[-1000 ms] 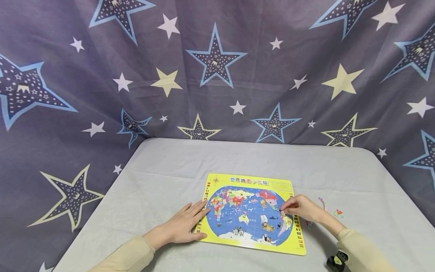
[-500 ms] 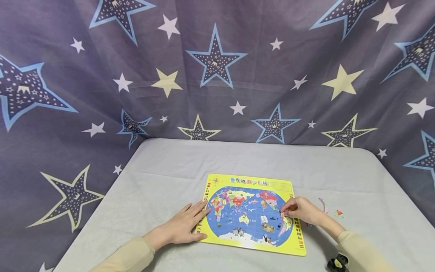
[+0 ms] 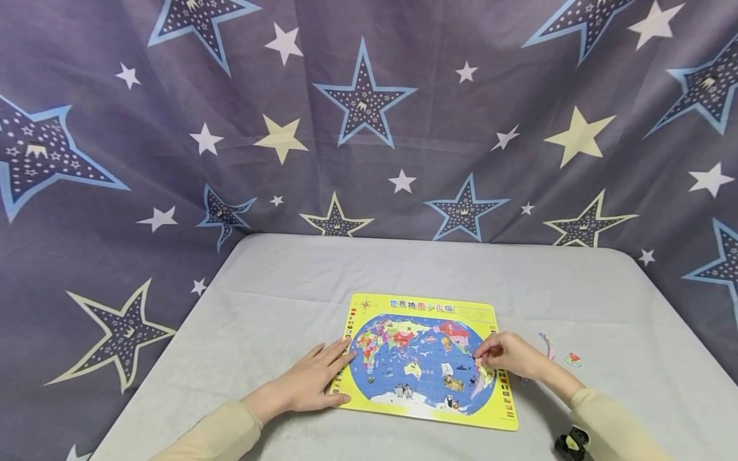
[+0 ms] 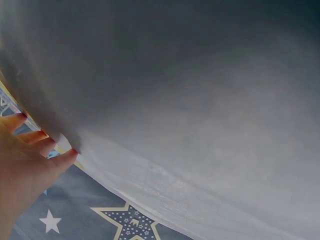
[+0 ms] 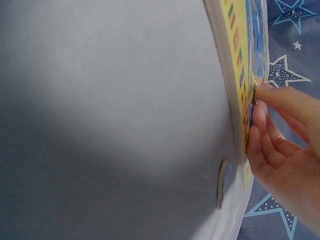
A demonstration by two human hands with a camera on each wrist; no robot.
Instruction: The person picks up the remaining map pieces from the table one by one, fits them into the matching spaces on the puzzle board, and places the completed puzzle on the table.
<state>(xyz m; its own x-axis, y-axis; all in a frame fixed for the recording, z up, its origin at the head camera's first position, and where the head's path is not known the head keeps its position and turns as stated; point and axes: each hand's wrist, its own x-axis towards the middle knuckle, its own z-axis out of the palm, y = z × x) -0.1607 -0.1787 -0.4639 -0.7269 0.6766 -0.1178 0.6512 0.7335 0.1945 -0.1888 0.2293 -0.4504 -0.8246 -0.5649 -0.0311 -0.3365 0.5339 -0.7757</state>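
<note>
A yellow-bordered world map puzzle board [image 3: 369,416] with a blue ocean lies flat on the grey cloth. My left hand [image 3: 314,381] rests on its left edge with fingers spread; the left wrist view shows that hand's fingers [image 4: 64,159] against the border. Over the right part of the map, my right hand [image 3: 515,355] has thumb and fingertips together. In the right wrist view they pinch a small puzzle piece [image 5: 255,95], seen nearly edge-on at the board's surface. Most of that piece is hidden by the fingers.
Right of the board lie a pink curved piece [image 3: 547,346] and a red-green piece [image 3: 573,359]. Another loose piece [image 5: 224,184] lies under the right hand. A dark device [image 3: 571,443] sits on the right wrist. A star-patterned curtain [image 3: 369,166] hangs behind the table.
Almost nothing differs. The right hand shifts only slightly at the map's right side, while the left hand stays on the left edge.
</note>
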